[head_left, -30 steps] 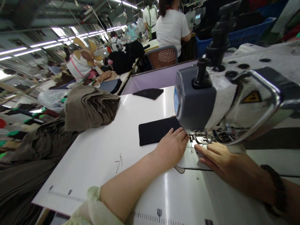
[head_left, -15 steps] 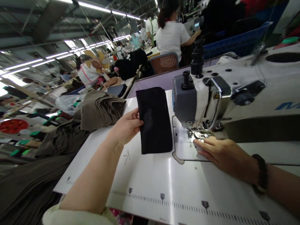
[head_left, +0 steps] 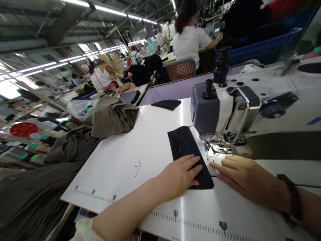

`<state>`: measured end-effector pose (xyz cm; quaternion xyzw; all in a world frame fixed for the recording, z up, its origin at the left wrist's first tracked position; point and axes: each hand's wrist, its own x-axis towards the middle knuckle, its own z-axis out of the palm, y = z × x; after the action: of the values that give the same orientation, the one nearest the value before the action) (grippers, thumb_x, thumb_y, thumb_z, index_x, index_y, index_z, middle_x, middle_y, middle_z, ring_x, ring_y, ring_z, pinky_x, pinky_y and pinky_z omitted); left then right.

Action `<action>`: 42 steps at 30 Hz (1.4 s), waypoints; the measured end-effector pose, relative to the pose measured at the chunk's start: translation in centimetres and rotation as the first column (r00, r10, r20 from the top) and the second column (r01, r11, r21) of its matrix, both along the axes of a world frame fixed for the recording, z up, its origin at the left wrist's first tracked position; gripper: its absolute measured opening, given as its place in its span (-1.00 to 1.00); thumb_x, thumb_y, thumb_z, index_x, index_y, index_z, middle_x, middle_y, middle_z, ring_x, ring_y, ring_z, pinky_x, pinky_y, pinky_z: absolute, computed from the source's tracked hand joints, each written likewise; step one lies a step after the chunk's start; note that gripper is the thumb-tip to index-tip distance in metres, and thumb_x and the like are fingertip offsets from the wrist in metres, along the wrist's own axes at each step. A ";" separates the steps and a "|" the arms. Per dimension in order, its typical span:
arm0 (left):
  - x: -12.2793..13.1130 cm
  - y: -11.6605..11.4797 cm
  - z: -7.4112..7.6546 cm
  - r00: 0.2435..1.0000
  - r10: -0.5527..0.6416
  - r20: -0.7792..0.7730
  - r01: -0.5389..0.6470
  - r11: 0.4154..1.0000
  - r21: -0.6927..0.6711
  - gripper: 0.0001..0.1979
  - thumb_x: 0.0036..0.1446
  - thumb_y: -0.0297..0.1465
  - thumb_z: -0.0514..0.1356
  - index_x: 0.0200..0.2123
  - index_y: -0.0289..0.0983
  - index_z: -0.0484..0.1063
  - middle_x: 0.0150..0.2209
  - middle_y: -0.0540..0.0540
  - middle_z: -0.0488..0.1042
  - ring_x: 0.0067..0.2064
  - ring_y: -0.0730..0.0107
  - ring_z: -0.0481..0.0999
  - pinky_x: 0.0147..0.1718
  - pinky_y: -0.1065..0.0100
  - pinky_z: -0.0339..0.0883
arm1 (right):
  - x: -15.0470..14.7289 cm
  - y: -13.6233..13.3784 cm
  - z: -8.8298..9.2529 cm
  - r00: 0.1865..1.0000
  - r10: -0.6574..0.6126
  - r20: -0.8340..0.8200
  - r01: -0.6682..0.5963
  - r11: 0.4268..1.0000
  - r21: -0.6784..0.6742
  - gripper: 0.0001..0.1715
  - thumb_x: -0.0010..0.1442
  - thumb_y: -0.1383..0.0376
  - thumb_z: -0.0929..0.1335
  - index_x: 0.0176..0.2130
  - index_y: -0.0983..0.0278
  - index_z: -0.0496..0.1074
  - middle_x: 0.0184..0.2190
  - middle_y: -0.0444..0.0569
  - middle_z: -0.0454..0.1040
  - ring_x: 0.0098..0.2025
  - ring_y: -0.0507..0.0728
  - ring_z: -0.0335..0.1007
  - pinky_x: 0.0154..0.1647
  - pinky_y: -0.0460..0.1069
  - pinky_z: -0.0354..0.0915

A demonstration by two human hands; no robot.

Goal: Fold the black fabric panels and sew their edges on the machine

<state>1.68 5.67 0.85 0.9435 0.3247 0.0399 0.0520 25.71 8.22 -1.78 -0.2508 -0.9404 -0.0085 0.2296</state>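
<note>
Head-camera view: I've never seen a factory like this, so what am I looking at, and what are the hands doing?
This picture comes from a camera worn on a person's head, looking down at their own hands. The large machine at right is an industrial sewing machine, its presser foot just beside the fabric. On the white sewing table lies a piece of black fabric. The left hand rests flat on it, holding nothing in a grasp, and the open right hand lies beside its edge. Farther off are a smaller black fabric piece and a stack of taupe fabric pieces. Beyond, a co-worker sits at another station.
</note>
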 end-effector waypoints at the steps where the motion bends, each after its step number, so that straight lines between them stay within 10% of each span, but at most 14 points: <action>1: 0.6 0.2 -0.1 1.000 -0.015 0.008 0.015 1.000 0.005 -0.57 0.23 -0.28 0.10 0.06 -0.47 0.30 0.15 -0.31 0.26 0.19 0.10 0.23 0.17 0.18 0.16 | -0.1 -0.2 0.2 1.000 0.027 0.007 -0.027 0.999 0.018 -0.60 0.34 0.28 0.09 -0.16 0.30 0.44 -0.51 -0.08 0.39 -0.46 0.03 0.30 -0.42 -0.06 0.22; 42: 2.0 5.3 -1.1 0.982 -0.012 0.191 0.029 0.996 -0.086 -0.64 0.23 -0.30 0.12 -0.03 -0.47 0.33 0.07 -0.29 0.33 0.19 0.23 0.23 0.16 0.30 0.16 | -0.7 0.1 -1.4 0.986 -0.155 0.061 0.156 0.988 0.001 -0.65 0.32 0.29 0.13 -0.04 0.32 0.38 -0.35 -0.02 0.46 -0.35 0.06 0.39 -0.29 -0.02 0.32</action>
<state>3.68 10.93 -0.27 0.9355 0.3099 0.1147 0.1249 25.01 8.28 -3.15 -0.3235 -0.9245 -0.0322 0.1993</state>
